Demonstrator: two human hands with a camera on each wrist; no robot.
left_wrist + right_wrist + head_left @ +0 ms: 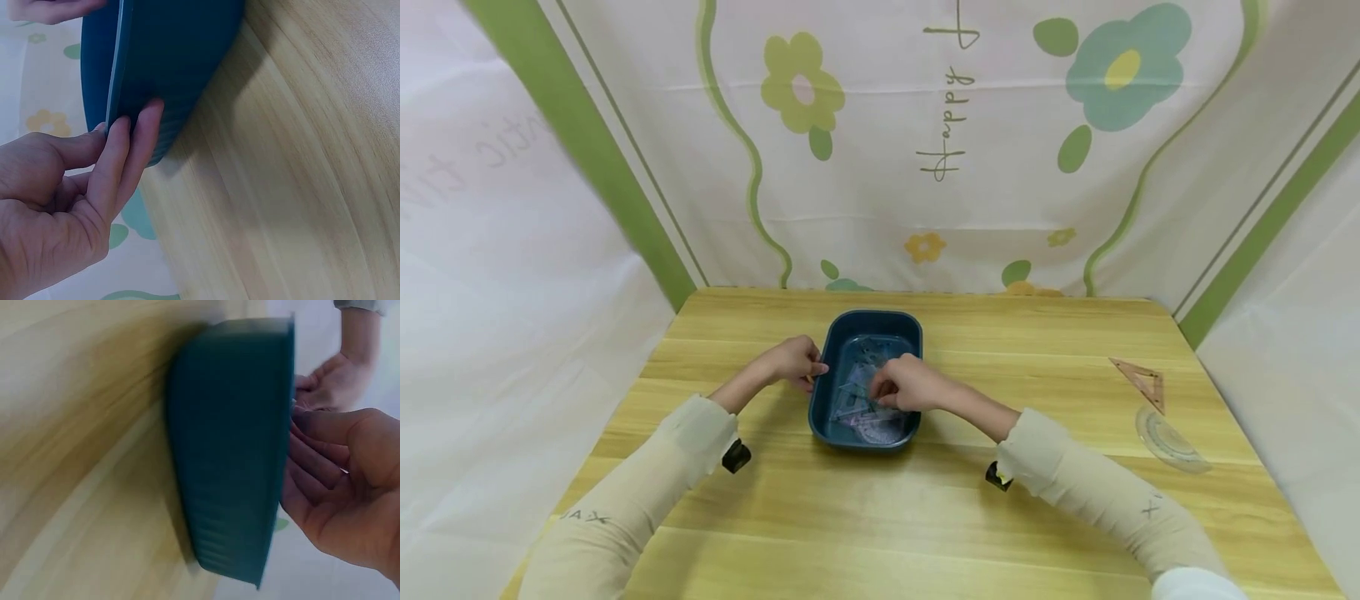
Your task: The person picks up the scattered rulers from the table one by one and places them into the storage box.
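Observation:
A dark blue plastic bin (880, 322) stands on the table with several clear plastic drawing tools inside. Among them are a set square (852, 408) and a purplish protractor (880, 431). My left hand (793, 360) grips the bin's left rim, thumb over the edge and fingers against the outer wall (181, 56). Inside the bin, my right hand (910, 383) reaches down over the clear tools with bent fingers. In the right wrist view the bin's side (231, 450) hides those fingertips, so I cannot tell whether they hold anything.
On the right of the wooden table (850, 533) lie a brownish set square (1138, 382) and a clear protractor (1171, 440). Flower-printed cloth (880, 192) hangs behind the table, and white cloth (512, 333) hangs at the sides.

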